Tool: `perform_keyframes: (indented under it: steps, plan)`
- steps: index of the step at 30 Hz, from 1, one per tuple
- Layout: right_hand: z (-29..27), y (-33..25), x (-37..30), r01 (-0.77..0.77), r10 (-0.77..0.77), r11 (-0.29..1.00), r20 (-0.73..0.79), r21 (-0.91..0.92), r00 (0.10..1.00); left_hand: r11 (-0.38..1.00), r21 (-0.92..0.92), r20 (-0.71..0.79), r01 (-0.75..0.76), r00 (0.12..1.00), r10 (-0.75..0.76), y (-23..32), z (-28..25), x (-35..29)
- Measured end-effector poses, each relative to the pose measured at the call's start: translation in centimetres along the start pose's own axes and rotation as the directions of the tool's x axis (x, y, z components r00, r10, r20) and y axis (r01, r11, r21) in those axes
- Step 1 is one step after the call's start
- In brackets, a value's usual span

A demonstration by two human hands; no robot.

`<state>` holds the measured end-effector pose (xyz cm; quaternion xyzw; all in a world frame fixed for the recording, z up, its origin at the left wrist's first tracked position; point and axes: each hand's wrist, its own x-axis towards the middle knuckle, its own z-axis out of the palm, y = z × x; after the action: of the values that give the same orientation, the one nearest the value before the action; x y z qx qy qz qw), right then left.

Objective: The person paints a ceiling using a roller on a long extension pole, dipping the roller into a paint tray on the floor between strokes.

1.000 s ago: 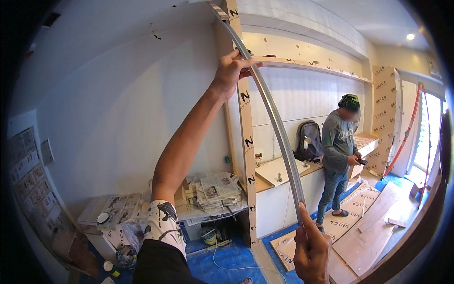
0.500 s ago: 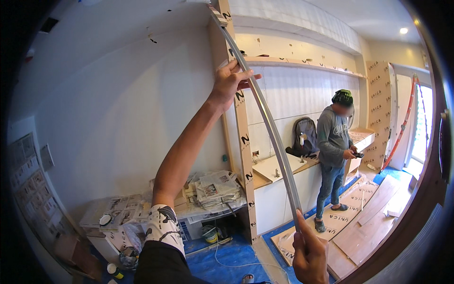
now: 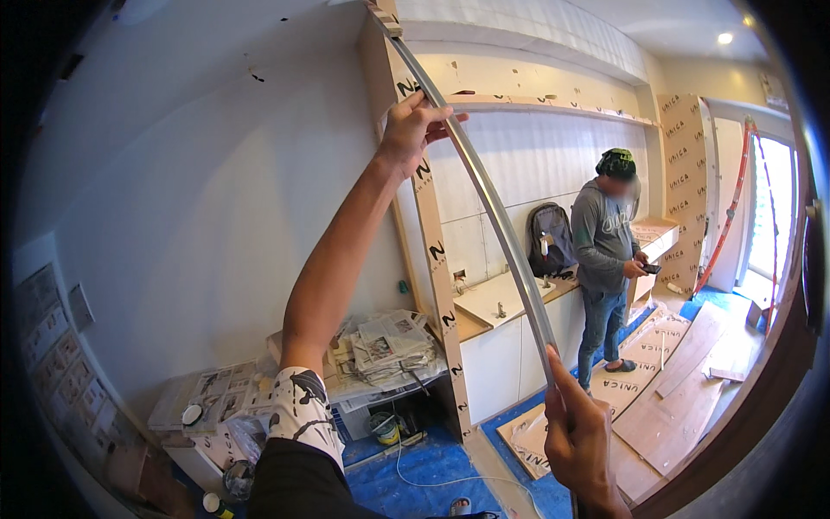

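Observation:
A long, thin grey metal strip [image 3: 497, 216] slants across the view, from the top of a tall wrapped panel [image 3: 437, 251] down to the lower right. It looks bowed, though the lens also bends edges. High up, my left hand [image 3: 408, 137] holds it, thumb across the front and fingertips showing past its far side. At the strip's lower end my right hand [image 3: 577, 437] is closed around it, index finger lying along the metal. The right palm hides the end itself. Small light blocks [image 3: 387, 26] sit by the strip's upper end.
To the right a person [image 3: 605, 251] stands looking at a handheld device. Behind are a white counter [image 3: 493, 350] and a backpack [image 3: 551, 238]. A red ladder [image 3: 735, 203] leans farther right. Newspapers [image 3: 389, 346] cover a low bench; blue sheeting [image 3: 415, 484] and boards [image 3: 661, 424] lie on the floor.
The view has shifted slightly, moving the background left and up. My right hand shows more fully and sits a little higher with the strip's lower end. Both hands keep hold of the strip.

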<state>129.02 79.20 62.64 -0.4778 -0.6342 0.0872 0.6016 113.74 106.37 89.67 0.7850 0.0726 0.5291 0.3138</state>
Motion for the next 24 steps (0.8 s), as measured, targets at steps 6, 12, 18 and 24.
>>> perform_keyframes:
  steps: [6, 12, 18, 24]
  plan:
    - [2.3, 2.0, 5.1, -0.019, 0.019, 0.999, 0.003, 0.046, 1.0, 1.0, -0.006, 0.003, 0.015, 1.0, -0.015, -3.6, -3.2, 3.6]
    - [6.8, 4.7, 11.2, -0.044, 0.043, 0.998, 0.042, 0.043, 0.998, 0.998, 0.012, -0.042, 0.067, 0.997, -0.066, -9.1, -8.5, 7.2]
    - [11.3, 7.3, 16.8, -0.021, 0.021, 1.0, 0.042, -0.004, 0.999, 0.998, 0.013, -0.066, 0.053, 0.996, -0.052, -14.1, -13.2, 10.1]
    - [14.6, 9.4, 19.0, -0.023, 0.022, 0.999, 0.029, 0.029, 0.999, 0.999, -0.048, -0.063, 0.002, 0.998, -0.005, -18.0, -15.5, 10.3]
